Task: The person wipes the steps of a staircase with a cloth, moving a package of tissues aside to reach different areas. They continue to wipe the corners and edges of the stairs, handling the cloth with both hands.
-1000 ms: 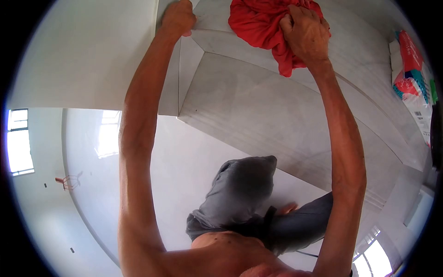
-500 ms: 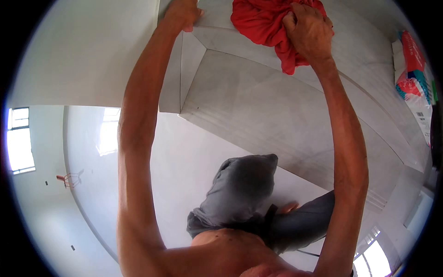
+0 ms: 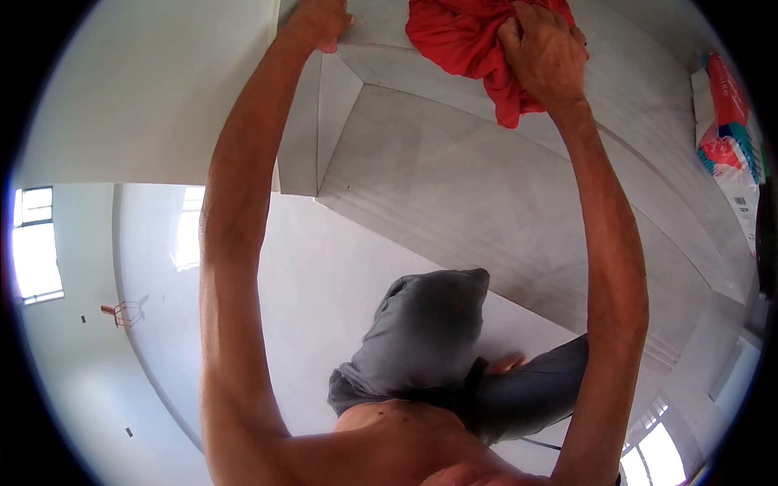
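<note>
My right hand [image 3: 545, 57] presses on a bunched red cloth [image 3: 458, 40], its fingers curled into the folds. The cloth lies on a pale grey stone step [image 3: 377, 23] at the top of the view, and one end hangs over the step's edge. My left hand [image 3: 322, 23] rests on the left end of that step, beside the wall. It holds nothing that I can see; its fingers look apart, though the top edge of the view cuts off part of the hand.
A lower grey step [image 3: 454, 178] lies below the cloth. The white wall [image 3: 154, 89] stands close on the left. At the right edge is a red and white plastic package [image 3: 729, 150]. My bent knee [image 3: 429, 316] is over the white floor [image 3: 300, 267]. A small reddish chair [image 3: 121, 313] is far left.
Hardly anything differs. My left forearm and elbow have shifted slightly left, and the red cloth's hanging end sits a touch higher. Both hands keep their places.
</note>
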